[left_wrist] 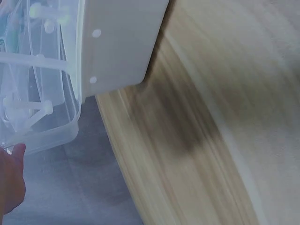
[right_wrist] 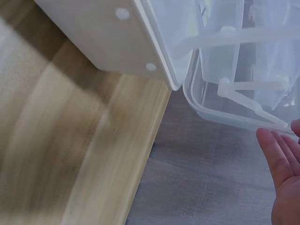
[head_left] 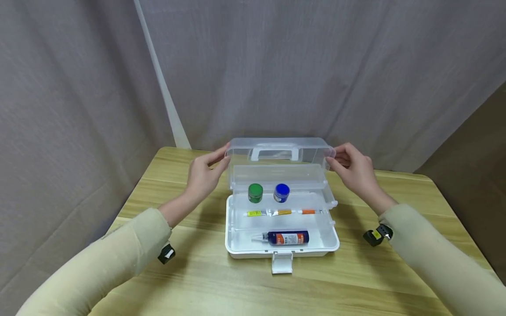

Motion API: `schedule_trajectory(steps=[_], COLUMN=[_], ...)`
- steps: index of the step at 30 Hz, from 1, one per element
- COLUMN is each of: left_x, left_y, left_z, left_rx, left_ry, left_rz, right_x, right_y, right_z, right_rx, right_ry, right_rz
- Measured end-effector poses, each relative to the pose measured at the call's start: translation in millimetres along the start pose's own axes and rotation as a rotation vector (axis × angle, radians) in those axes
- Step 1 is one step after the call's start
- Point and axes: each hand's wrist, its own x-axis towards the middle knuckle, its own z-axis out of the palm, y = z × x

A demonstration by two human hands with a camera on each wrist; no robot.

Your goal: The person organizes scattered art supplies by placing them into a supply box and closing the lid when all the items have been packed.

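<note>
A white plastic storage box [head_left: 231, 237] with a clear lid [head_left: 276, 142] stands raised open on the table. My left hand [head_left: 201, 175] pinches the lid's left edge between thumb and fingers. At the opposite edge, my right hand [head_left: 357, 173] holds the lid the same way. Clear trays fan out on hinged arms. They bear a green-capped jar [head_left: 255, 193], a blue-capped jar [head_left: 281, 193] and small tubes, one with a yellow label [head_left: 256, 213]. A dark blue bottle [head_left: 288, 238] with a pale nozzle lies in the front. Both wrist views show the lid's rim [left_wrist: 51, 140] near the fingertips [right_wrist: 266, 136].
The wooden table [head_left: 221, 285] extends around the box. A white latch [head_left: 282, 265] hangs down at the box front. Grey curtain [head_left: 284, 66] rises close behind the lid and along the left. A brown surface [head_left: 470, 140] lies beyond the table's right side.
</note>
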Motion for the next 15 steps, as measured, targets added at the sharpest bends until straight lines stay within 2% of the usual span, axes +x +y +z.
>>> schedule_trajectory(steps=[10, 15], left_x=[-22.8, -33.1], left_y=[4.1, 6.3], left_z=[2.7, 4.1], left_rx=[0.027, 0.016], left_ry=[0.035, 0.068], left_rz=[0.150, 0.197], right_x=[-23.1, -34.1], right_y=[-3.5, -8.5], right_z=[-1.9, 0.5], right_rx=[0.054, 0.092], right_ry=[0.078, 0.121], right_rz=[-0.046, -0.053])
